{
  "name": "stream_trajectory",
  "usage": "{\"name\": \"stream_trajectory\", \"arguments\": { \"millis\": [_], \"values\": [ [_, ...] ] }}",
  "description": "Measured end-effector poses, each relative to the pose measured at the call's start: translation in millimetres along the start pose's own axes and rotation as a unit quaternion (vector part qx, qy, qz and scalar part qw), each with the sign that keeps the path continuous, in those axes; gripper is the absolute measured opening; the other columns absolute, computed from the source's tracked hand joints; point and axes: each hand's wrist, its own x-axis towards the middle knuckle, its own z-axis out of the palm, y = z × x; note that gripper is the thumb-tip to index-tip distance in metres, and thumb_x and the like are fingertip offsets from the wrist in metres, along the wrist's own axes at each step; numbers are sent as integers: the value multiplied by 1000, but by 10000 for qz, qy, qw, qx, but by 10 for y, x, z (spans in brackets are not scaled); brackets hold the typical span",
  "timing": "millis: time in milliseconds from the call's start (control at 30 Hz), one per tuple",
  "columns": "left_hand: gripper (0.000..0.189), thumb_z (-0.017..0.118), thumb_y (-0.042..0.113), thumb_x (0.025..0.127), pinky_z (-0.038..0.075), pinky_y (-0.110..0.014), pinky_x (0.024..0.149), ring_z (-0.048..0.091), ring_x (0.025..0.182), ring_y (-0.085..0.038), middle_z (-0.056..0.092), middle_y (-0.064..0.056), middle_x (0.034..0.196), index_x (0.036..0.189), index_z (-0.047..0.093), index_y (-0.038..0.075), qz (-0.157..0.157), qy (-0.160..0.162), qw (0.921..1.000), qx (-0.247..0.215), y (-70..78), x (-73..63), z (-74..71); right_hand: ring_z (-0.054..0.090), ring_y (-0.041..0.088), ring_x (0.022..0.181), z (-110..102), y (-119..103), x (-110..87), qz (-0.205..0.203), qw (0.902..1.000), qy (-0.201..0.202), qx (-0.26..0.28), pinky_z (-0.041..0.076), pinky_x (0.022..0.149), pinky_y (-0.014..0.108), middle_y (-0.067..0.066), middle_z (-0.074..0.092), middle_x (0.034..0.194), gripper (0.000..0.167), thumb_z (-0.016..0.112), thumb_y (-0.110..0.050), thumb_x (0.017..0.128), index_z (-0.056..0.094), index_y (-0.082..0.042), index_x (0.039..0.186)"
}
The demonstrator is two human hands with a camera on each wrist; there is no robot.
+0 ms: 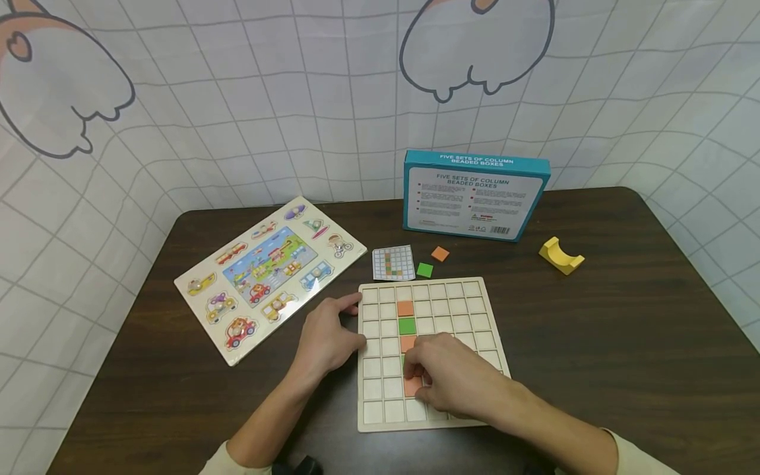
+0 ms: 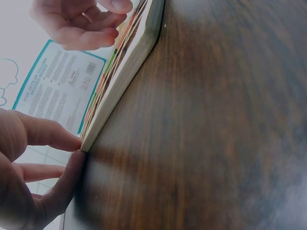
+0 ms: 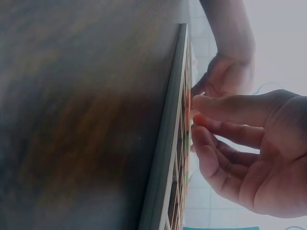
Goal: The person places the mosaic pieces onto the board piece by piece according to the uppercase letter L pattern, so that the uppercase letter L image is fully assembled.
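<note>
the grid board [image 1: 440,306] lies near the front edge of the surface [image 1: 629,369], with orange and green tiles alternating down its third column from the left. of the two hands, the left hand [image 1: 325,338] is loosely spread, thumb and finger touching the board's left edge; the right hand [image 1: 454,375] has bent fingers at the lowest orange tile [image 1: 411,389], though whether they grip it cannot be told. a pattern card [image 1: 394,263], loose green tile [image 1: 424,270] and loose orange tile [image 1: 440,254] lie just beyond the board's far edge.
</note>
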Motion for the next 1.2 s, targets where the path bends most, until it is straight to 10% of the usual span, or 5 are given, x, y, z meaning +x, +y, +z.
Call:
{"name": "stream_trajectory", "arguments": {
  "millis": [1200],
  "values": [
    [75,79,1,67,45,-40,91,58,106,-26,69,-3,110,139,68,15,-17,12,10000,65,13,1,-6,53,2,66,-140,55,10,491,9977,-117,451,47,65,23,-5,67,80,16,84,-4,78,76,-11,90]
  ]
}}
